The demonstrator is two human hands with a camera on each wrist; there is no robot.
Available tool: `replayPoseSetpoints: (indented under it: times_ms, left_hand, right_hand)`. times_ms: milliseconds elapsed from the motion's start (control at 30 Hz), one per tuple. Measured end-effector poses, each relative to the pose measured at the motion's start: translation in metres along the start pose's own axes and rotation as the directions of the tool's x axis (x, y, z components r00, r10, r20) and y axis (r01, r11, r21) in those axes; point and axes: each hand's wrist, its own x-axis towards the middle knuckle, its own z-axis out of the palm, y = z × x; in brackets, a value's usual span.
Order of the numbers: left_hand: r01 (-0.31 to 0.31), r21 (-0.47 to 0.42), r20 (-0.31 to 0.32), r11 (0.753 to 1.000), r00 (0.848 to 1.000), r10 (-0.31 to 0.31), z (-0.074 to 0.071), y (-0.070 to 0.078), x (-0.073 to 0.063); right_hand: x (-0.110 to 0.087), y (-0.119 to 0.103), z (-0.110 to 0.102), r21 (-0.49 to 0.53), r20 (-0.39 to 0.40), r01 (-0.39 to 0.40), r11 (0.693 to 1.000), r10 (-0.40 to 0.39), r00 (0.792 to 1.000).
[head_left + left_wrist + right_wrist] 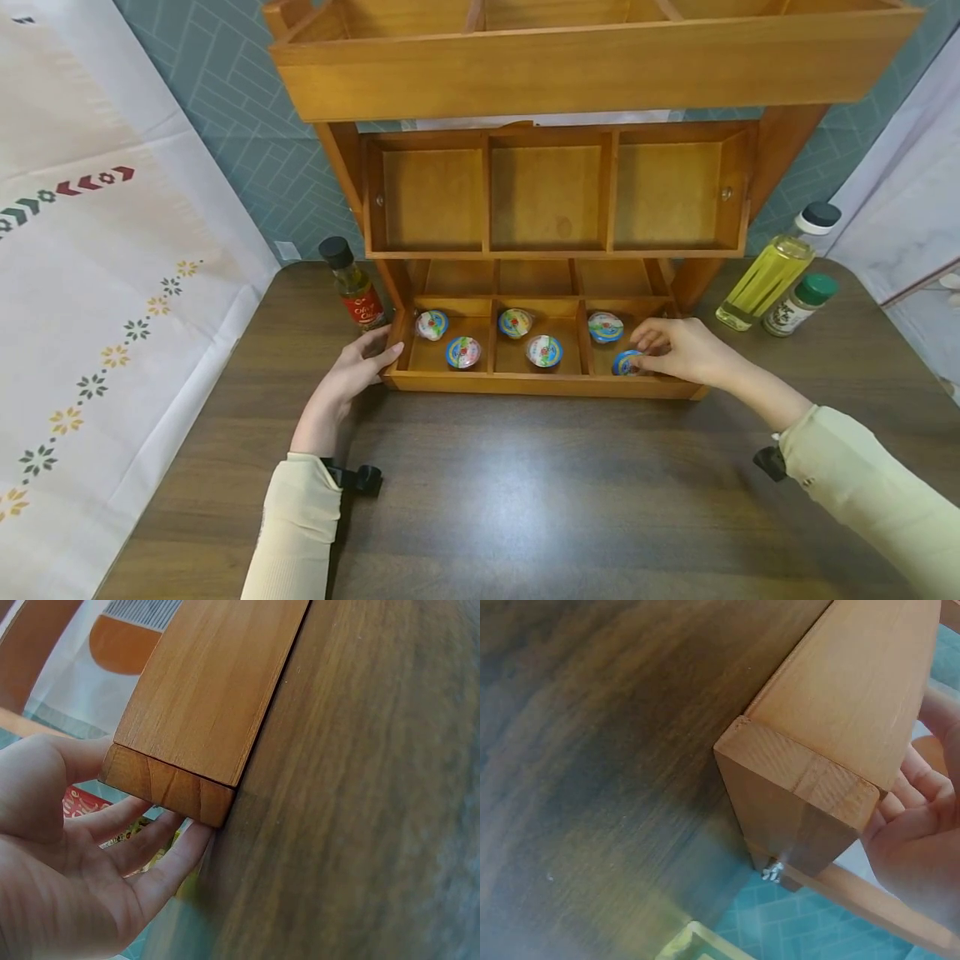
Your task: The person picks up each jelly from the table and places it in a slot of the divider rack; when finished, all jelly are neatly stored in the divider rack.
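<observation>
A tiered wooden rack (540, 383) stands at the back of the table, its lowest tray split into compartments. My left hand (358, 367) holds the tray's left front corner, thumb over the edge and fingers along the outer side; the left wrist view shows this hand (97, 847) at the wooden end. Inside the right compartment, my right hand (686, 350) pinches a small foil-lidded cup (625, 362). Another lidded cup (605, 327) lies just behind it. In the left and middle compartments sit more such cups, two in each. The right wrist view hides the pinched cup behind the rack's wall.
A dark-capped bottle with a red label (363, 300) stands left of the rack. On the right are an oil bottle (772, 275) and a green-capped jar (798, 306). The rack's upper tier (585, 79) overhangs the lower trays.
</observation>
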Motion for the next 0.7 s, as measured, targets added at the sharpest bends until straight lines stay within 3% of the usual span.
replayPoseSetpoints:
  times_ms: [467,700]
  left_hand:
    - [-0.009,0.014,0.001,1.000,1.000,0.009,0.0003,0.0001,0.0021]
    - [-0.016,0.016,0.009,1.000,1.000,0.016,-0.0006,-0.0008,0.0011]
  right_hand:
    - [0.0033,-0.0035,-0.0064,-0.042,0.103,-0.071,0.997,0.075,0.992]
    - [-0.0027,-0.0050,-0.0044,-0.102,0.039,-0.008,0.995,0.012,0.999]
